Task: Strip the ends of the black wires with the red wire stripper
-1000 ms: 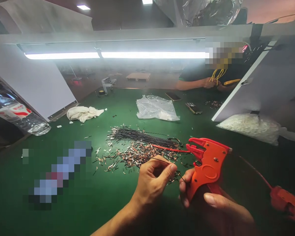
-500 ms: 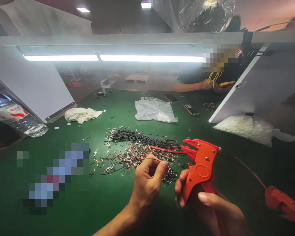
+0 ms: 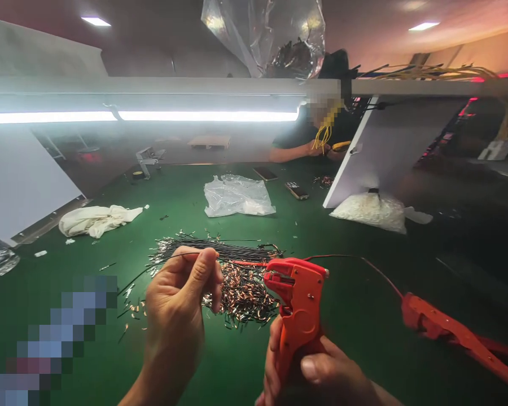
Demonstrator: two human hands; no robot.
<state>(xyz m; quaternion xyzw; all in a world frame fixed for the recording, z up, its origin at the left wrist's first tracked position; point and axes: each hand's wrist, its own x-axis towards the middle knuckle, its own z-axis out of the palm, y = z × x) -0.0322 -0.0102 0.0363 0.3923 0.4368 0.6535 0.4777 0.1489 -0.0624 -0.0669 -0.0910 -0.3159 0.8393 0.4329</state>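
Thumb and fingers of my left hand [image 3: 180, 304] are closed in a pinch on a thin black wire [image 3: 134, 279], whose tail trails off to the left. My right hand [image 3: 332, 369] is wrapped around the handle of an orange-red wire stripper [image 3: 303, 307]. The stripper's jaws point left, a short gap from my left fingertips. Just behind my hands lies a bundle of black wires [image 3: 220, 246]. In front of that bundle a pile of black and copper wire clippings [image 3: 248, 296] is spread, part of it hidden by my left hand.
A second red wire stripper [image 3: 452, 327] lies at the right. Farther back are a clear plastic bag [image 3: 239, 197], a white cloth [image 3: 97, 220], two phones [image 3: 297, 190] and a bag of white pieces [image 3: 370, 211]. Across the table a person [image 3: 296, 141] holds yellow wires.
The view has turned right. My left hand has moved left and up with the black wire, and my right hand has brought the stripper a little left.
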